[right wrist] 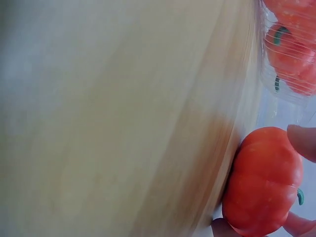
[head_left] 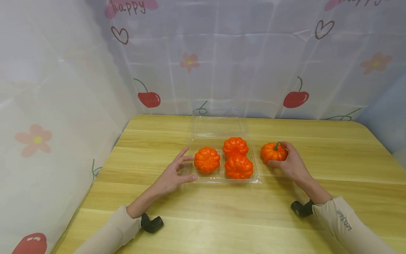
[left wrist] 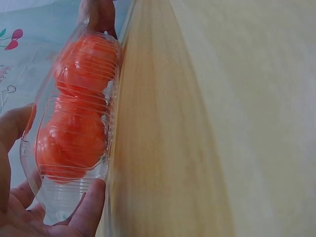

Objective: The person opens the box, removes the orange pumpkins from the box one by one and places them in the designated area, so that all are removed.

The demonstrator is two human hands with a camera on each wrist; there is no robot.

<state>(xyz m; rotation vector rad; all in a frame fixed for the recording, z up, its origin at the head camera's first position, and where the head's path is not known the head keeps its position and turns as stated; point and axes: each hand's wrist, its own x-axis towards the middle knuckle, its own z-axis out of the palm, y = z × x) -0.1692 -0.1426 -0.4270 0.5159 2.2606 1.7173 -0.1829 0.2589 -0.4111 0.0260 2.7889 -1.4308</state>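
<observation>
Mini pumpkins [head_left: 207, 160], 4 in all and orange, stand before a pale backdrop [head_left: 241, 60] printed with cherries [head_left: 149, 99] and flowers [head_left: 189, 62]. A wood-grain table [head_left: 222, 218] carries everything. 2 beige sleeves [head_left: 109, 231] reach in from the near side, the right one bearing dark lettering. On the table lies a clear plastic clamshell box [head_left: 256, 180], its lid [head_left: 219, 125] folded back toward the backdrop; 3 of the pumpkins are in its base, 1 on the left and 2 on the right, 1 behind the other and touching. The left hand [head_left: 172, 176], fingers spread wide, brackets the box's left side; its fingertips seem to touch the plastic, though the clear walls make that hard to confirm. The right hand [head_left: 291, 162] grips the 4th pumpkin [head_left: 269, 153] between thumb and fingers, just right of the box and low at the table. 2 black wrist cameras [head_left: 151, 223] show near the cuffs. A green stem [head_left: 276, 145] points up from the gripped pumpkin; in the right wrist view, 2 other green stems [right wrist: 280, 35] show through the box wall.
</observation>
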